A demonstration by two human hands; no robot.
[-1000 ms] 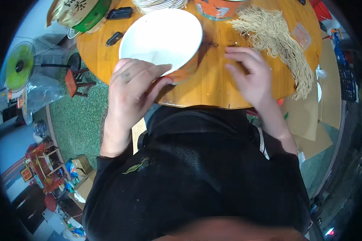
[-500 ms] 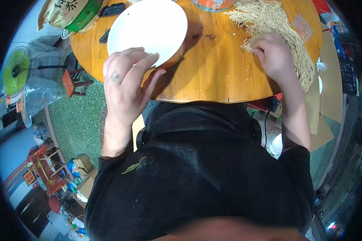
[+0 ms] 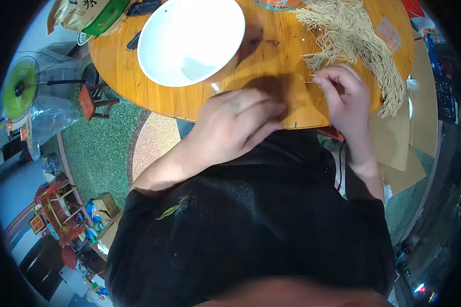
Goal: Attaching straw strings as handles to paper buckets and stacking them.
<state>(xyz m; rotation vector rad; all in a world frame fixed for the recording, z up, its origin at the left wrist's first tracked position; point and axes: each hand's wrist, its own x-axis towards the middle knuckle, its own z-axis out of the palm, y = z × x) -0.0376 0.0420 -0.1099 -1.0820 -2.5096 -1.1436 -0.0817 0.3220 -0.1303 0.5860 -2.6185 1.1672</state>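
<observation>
One strand pinched in R hand nr tan bundle.

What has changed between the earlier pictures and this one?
The left hand has let go of the round white bowl and moved right, to the near edge of the brown wooden table. The right hand has drawn back from the tangled beige strands, apparently pinching a thin pale piece. Most strands and the green leaf on the black shirt stay put.
</observation>
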